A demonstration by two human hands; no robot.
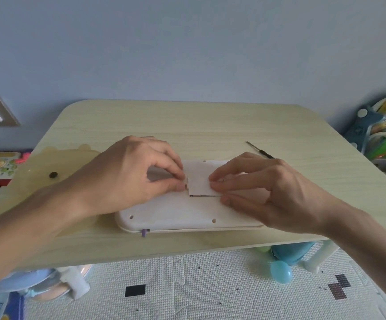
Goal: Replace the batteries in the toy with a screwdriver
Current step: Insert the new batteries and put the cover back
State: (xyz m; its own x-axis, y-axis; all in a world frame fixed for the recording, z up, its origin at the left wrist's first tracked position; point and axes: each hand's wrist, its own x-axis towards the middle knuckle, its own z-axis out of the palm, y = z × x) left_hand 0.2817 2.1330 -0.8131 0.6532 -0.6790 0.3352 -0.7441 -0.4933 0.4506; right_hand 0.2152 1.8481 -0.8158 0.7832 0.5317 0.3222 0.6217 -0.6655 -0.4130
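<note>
Centrally on the pale wooden table point(210, 125) a flat white toy point(175, 211) is seen lying face down, its long edge toward the camera. Small screw holes are noted in its back, and a little purple tab point(144, 233) projects from the near edge.

A white rectangular battery cover point(199, 179) is held over the middle of the toy's back — a thin dark gap is visible along its near edge, so it does not look fully seated. Whether any batteries lie beneath cannot be told.

Left hand point(127, 176): fingers curled, thumb and fingertips pinched at the cover's left edge. Contact with the cover is seen; the rest of the palm rests over the toy's left part.

Right hand point(261, 190): fingers bent, tips pressed on the cover's right edge, thumb laid on the toy just below it. Nothing else is gripped in either hand.

The screwdriver point(260, 149) is noted lying on the table behind the right hand, its dark handle partly hidden by the knuckles, thin shaft pointing away to the left — untouched.

A translucent yellowish bear-shaped mat point(37, 181) with a dark spot is seen on the table's left side, partly under the left forearm. Below the table, a textured white floor mat point(199, 285) and a light blue ball point(280, 271) are recorded.
</note>
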